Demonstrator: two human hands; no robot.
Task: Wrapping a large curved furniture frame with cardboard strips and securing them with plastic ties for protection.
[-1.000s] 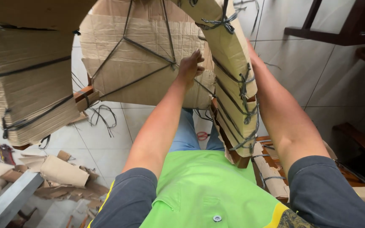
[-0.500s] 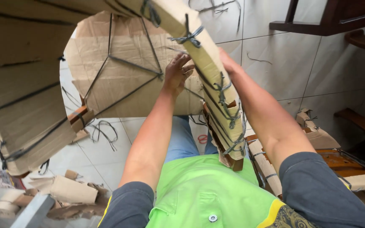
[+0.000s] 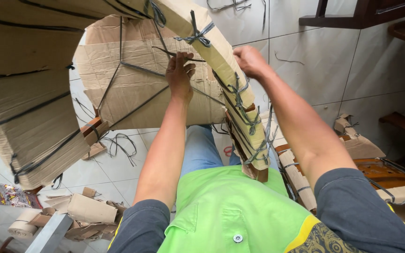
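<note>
Nearest is the green shirt [image 3: 221, 211], with cardboard scraps [image 3: 85, 213] on the tiled floor [image 3: 305, 61] to the near left. Farther out, the left hand [image 3: 180, 75] has slid up from half a second ago and now pinches a dark strap [image 3: 174, 52] on the cardboard-wrapped curved piece [image 3: 240, 98]. The right hand [image 3: 249, 61] steadies its far edge; can't tell how tightly.

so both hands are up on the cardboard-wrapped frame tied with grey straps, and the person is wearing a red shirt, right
Not quite. The head view shows the shirt is bright green with dark grey sleeves, not red. The rest holds: the left hand and the right hand are both up on the cardboard-wrapped frame, which is tied with grey straps.
</note>
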